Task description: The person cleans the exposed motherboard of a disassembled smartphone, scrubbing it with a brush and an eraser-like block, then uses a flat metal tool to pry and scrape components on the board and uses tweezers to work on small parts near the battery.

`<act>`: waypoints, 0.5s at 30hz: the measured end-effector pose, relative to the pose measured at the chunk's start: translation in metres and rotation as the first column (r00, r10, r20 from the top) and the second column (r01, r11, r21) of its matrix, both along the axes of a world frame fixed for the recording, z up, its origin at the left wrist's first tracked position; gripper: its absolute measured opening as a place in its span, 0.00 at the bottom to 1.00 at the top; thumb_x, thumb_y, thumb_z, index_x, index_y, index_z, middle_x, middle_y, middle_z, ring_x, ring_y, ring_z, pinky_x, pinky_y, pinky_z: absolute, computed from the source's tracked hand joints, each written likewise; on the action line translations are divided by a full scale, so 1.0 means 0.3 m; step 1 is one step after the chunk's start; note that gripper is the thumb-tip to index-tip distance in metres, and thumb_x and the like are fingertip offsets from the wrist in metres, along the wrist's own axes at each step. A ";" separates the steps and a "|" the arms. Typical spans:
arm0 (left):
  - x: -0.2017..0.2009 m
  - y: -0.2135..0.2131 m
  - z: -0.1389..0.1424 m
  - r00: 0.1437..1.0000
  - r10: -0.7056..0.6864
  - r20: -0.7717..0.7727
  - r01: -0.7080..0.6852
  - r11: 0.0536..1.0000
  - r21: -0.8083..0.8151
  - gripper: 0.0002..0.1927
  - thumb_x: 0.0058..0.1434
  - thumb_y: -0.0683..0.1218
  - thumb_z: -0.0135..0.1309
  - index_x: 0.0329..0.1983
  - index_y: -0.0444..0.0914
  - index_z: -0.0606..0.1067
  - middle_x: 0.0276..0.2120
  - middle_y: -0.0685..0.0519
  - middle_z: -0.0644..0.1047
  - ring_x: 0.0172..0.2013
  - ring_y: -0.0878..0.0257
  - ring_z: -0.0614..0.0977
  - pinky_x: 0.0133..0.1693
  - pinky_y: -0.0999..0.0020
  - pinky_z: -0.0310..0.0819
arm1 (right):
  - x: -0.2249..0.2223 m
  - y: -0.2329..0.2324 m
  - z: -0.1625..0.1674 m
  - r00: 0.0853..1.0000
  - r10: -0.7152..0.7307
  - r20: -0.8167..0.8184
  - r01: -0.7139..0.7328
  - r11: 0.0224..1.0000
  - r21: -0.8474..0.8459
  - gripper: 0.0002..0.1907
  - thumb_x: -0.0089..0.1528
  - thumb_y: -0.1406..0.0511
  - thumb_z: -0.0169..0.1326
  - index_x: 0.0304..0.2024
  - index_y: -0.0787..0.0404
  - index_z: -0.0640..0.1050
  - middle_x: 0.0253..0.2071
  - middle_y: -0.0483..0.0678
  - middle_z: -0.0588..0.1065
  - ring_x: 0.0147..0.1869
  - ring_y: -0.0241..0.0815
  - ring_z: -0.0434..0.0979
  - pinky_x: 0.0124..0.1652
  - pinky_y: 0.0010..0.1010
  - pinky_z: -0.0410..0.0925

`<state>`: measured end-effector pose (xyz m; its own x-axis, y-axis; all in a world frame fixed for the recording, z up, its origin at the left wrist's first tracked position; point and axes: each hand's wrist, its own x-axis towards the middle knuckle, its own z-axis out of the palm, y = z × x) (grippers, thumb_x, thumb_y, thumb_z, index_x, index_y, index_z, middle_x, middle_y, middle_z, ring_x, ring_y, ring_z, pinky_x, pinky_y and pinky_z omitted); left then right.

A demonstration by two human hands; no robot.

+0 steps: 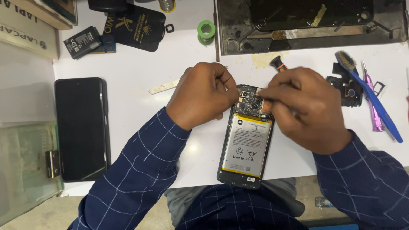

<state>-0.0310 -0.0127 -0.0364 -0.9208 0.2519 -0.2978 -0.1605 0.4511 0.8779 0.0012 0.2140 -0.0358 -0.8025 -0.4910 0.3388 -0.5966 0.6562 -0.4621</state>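
Phone: back off, battery showing, lying on white table between both hands.
Left hand: fingers curled together at phone's top edge.
Right hand: fingertips pinched on circuit board.

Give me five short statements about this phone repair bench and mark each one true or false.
1. The opened phone lies with its back cover off, battery showing. True.
2. Both hands work at the phone's bottom end. False: the left hand and right hand are at its top end, over the circuit board.
3. A second phone with a dark screen lies near the left arm. True.
4. The blue-handled brush lies left of the opened phone. False: it lies to the right.
5. A green spool sits on the white table. True.
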 end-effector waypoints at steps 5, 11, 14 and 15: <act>0.001 -0.007 0.003 1.000 -0.009 -0.009 0.009 1.000 0.010 0.06 0.52 0.43 0.59 0.27 0.33 0.78 0.15 0.53 0.79 0.13 0.68 0.81 0.19 0.74 0.75 | 0.040 0.006 0.007 0.995 0.084 -0.047 -0.074 0.979 0.188 0.16 0.53 0.72 0.60 0.43 0.56 0.85 0.48 0.41 0.79 0.46 0.45 0.72 0.44 0.35 0.70; 0.002 -0.006 -0.005 1.000 -0.004 -0.016 0.004 1.000 0.011 0.07 0.54 0.44 0.59 0.27 0.33 0.78 0.15 0.53 0.79 0.13 0.68 0.81 0.19 0.74 0.75 | 0.055 0.005 -0.015 0.989 0.141 -0.034 -0.129 0.962 0.239 0.18 0.52 0.71 0.61 0.45 0.55 0.85 0.50 0.41 0.79 0.48 0.45 0.70 0.49 0.36 0.66; 0.003 -0.005 -0.012 0.999 -0.001 -0.043 0.001 1.000 0.013 0.08 0.55 0.44 0.59 0.27 0.33 0.78 0.15 0.53 0.79 0.13 0.68 0.81 0.19 0.75 0.75 | 0.055 0.003 -0.023 0.991 0.134 -0.016 -0.126 0.961 0.247 0.16 0.54 0.70 0.61 0.45 0.54 0.85 0.50 0.39 0.79 0.47 0.45 0.70 0.48 0.37 0.65; 0.005 -0.002 -0.014 0.999 0.000 -0.052 0.000 1.000 0.014 0.08 0.55 0.44 0.59 0.27 0.33 0.78 0.15 0.54 0.79 0.13 0.69 0.81 0.19 0.75 0.75 | 0.055 0.005 -0.023 0.991 0.134 -0.018 -0.125 0.957 0.262 0.16 0.54 0.70 0.61 0.45 0.54 0.85 0.50 0.39 0.79 0.47 0.45 0.70 0.47 0.38 0.65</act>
<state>-0.0296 -0.0134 -0.0407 -0.9348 0.2559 -0.2463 -0.1148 0.4385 0.8914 0.0178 0.2154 -0.0426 -0.7160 -0.6649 0.2127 -0.6973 0.6669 -0.2627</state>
